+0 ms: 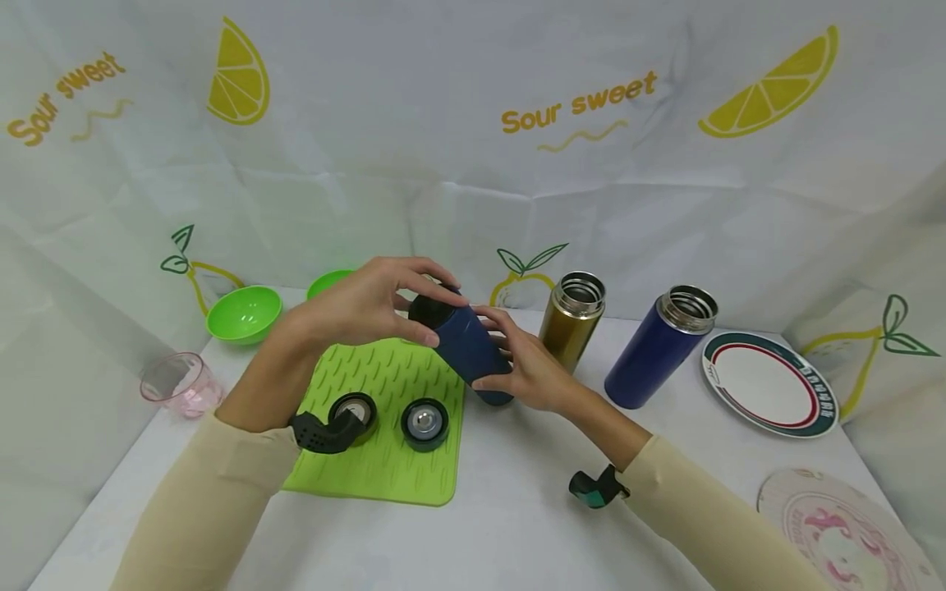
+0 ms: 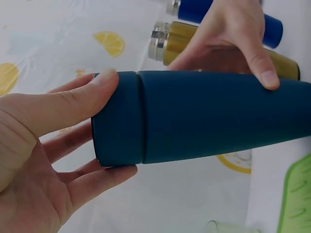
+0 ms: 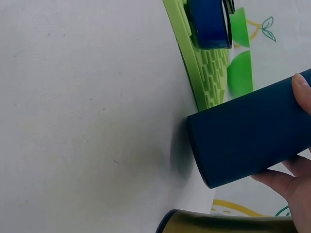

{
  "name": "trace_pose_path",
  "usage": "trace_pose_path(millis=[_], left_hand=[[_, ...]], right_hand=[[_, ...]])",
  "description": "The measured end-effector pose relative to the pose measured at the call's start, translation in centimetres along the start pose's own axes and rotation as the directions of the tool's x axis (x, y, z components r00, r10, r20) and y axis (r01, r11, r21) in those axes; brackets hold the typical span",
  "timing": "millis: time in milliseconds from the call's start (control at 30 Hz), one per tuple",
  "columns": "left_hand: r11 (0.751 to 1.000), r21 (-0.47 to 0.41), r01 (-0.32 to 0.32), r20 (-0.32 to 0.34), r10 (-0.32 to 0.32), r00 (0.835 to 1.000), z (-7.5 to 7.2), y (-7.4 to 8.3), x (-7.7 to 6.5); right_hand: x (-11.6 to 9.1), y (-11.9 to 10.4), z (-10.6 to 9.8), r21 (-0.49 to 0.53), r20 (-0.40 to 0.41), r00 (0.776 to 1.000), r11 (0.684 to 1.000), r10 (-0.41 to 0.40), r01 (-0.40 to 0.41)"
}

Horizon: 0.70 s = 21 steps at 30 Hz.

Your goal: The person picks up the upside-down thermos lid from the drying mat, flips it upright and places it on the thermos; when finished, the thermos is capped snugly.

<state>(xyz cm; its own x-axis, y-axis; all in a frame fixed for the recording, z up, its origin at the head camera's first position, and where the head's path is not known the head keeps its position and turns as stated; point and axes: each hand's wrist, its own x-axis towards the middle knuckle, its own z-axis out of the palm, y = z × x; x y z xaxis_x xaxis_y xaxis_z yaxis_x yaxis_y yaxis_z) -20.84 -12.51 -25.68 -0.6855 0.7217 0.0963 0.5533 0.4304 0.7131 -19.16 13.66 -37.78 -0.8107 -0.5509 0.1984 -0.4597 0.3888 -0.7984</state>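
A dark blue thermos bottle (image 1: 473,353) is held tilted between both hands, its capped end toward the left. My left hand (image 1: 362,302) grips the black-topped lid (image 2: 119,121), thumb on one side and fingers on the other. Lower down, my right hand (image 1: 538,373) holds the bottle's body with thumb and fingers spread around it. A thin groove shows between lid and body in the left wrist view. The bottle's base (image 3: 199,153) is close over the white table, beside the green mat's edge.
Two lidless bottles, gold (image 1: 567,332) and blue (image 1: 654,353), stand behind the right hand. Two bottle lids, one (image 1: 424,424) nearer the middle, lie on the green mat (image 1: 399,484). Green bowls (image 1: 245,314), a pink glass (image 1: 185,386) and plates (image 1: 764,382) sit around the sides.
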Motion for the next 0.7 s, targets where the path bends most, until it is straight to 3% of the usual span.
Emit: trace_pose_path(millis=[167, 333, 500, 700], left_hand=[[1.000, 0.020, 0.006, -0.028, -0.005, 1.000, 0.8, 0.1, 0.1], [0.993, 0.112, 0.040, -0.122, -0.026, 0.992, 1.5, -0.3, -0.3], [0.986, 0.116, 0.116, -0.200, -0.091, 0.976, 1.8, -1.6, -2.0], [0.979, 0.065, 0.191, -0.210, -0.173, 0.962, 2.5, -4.0, -4.4]], right_hand=[[-0.2, 0.2, 0.1, 0.043, -0.026, 1.000, 0.999, 0.009, -0.008], [-0.2, 0.4, 0.4, 0.081, -0.081, 0.996, 0.996, 0.043, -0.037], [-0.1, 0.5, 0.8, 0.111, -0.136, 0.987, 0.991, 0.091, -0.076], [0.1, 0.6, 1.5, 0.162, -0.187, 0.972, 0.981, 0.139, -0.109]])
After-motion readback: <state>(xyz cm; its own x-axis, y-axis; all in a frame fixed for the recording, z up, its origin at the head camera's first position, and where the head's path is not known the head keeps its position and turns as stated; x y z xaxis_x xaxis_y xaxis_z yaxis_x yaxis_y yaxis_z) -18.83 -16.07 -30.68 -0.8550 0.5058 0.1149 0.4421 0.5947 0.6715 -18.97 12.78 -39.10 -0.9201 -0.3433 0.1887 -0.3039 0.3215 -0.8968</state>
